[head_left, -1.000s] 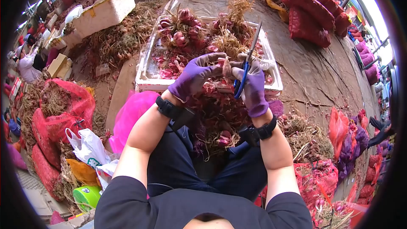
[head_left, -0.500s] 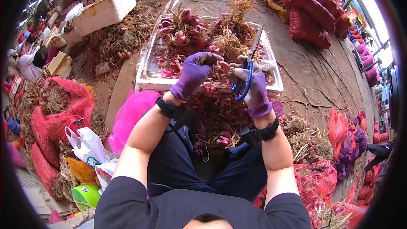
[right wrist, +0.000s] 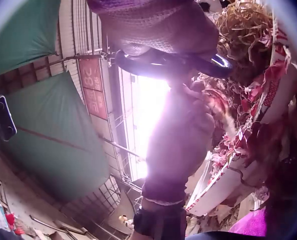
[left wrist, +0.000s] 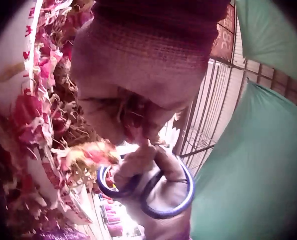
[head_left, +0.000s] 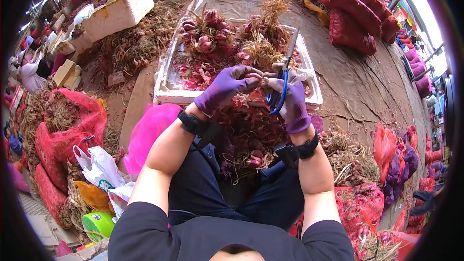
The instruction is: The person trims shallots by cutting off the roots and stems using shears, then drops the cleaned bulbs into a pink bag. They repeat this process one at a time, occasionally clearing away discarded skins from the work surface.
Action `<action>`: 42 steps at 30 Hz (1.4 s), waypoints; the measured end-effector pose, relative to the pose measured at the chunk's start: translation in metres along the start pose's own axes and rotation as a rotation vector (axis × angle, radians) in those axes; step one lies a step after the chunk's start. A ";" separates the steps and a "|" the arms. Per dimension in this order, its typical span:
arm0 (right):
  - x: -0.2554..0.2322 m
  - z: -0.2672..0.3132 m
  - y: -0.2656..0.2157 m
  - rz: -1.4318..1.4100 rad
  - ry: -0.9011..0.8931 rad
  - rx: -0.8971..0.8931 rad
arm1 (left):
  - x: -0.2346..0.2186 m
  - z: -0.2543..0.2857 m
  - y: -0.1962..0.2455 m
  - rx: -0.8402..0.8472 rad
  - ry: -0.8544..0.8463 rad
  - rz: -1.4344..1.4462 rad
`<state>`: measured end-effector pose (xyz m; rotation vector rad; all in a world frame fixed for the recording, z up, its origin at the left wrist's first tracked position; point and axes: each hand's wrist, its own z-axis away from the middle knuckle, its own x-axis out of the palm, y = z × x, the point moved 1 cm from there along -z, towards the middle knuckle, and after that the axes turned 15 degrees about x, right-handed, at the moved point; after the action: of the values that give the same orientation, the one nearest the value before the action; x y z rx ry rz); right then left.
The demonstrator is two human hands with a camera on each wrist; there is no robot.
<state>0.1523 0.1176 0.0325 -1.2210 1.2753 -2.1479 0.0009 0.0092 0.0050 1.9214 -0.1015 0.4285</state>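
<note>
In the head view my gloved left hand (head_left: 223, 89) holds a small red shallot (head_left: 253, 75) between thumb and fingers, over the front of a white foam box (head_left: 170, 94). Its reddish skin shows under the curled fingers in the left wrist view. My gloved right hand (head_left: 293, 104) keeps the blue-handled scissors (head_left: 284, 89) hooked on its fingers, blades pointing up and away. The right thumb and fingertips meet the shallot beside the left fingertips. Bunches of shallots (head_left: 206, 43) with dry stalks and loose red peelings lie in the box.
A heap of peelings (head_left: 251, 125) lies between the box and my knees. Dry stalks (head_left: 353, 154) and red net bags (head_left: 360, 203) are at right, a pink bag (head_left: 152, 130) at left. Full red sacks (head_left: 350, 24) stand at the far right.
Both hands have shifted slightly at the shallot; the left fingers now close more over it, and the right fingertips have come against it. The scissors have tipped a little more upright.
</note>
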 end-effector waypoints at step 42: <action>0.001 -0.006 0.010 0.461 0.102 -0.118 | 0.005 0.015 0.021 0.290 -0.213 -0.527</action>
<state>0.1457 0.1146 0.0233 -0.7657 1.5658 -1.8373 0.0039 -0.0120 0.0203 2.1762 0.3401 -0.1237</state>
